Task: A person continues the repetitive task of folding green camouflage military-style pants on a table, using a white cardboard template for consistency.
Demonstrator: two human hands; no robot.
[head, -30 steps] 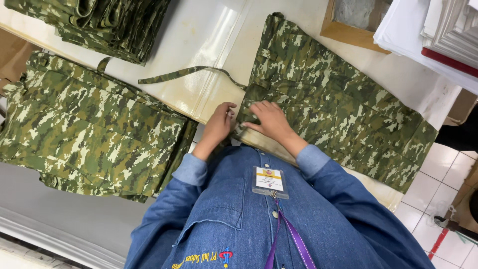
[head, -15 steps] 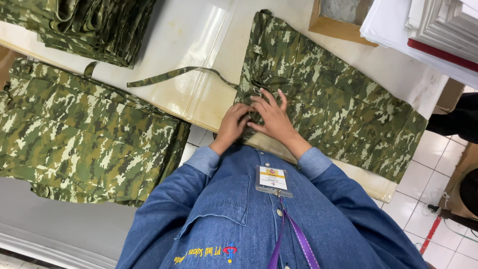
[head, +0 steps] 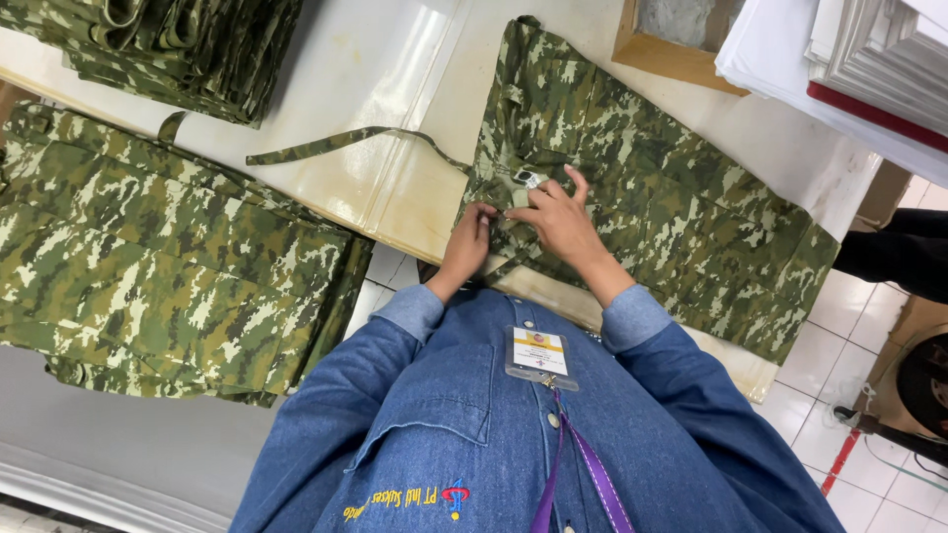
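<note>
A green camouflage garment [head: 652,188] lies flat on the cream table [head: 375,89] in front of me. My left hand [head: 469,242] pinches the fabric at the garment's near left edge. My right hand [head: 561,219] rests on the same spot, fingers curled around the cloth next to a small dark buckle-like piece [head: 526,179]. A narrow camouflage strap [head: 336,143] runs from that corner leftwards across the table. I wear a blue denim shirt with a badge on a purple lanyard.
A second camouflage garment [head: 168,257] is spread at the left, and a stack of folded ones [head: 168,44] sits at top left. A wooden box [head: 671,39] and stacked white sheets [head: 849,59] stand at top right. White tiled floor shows on the right.
Both hands have moved up along the garment's edge. The right hand's fingers have closed onto the cloth near the small dark piece.
</note>
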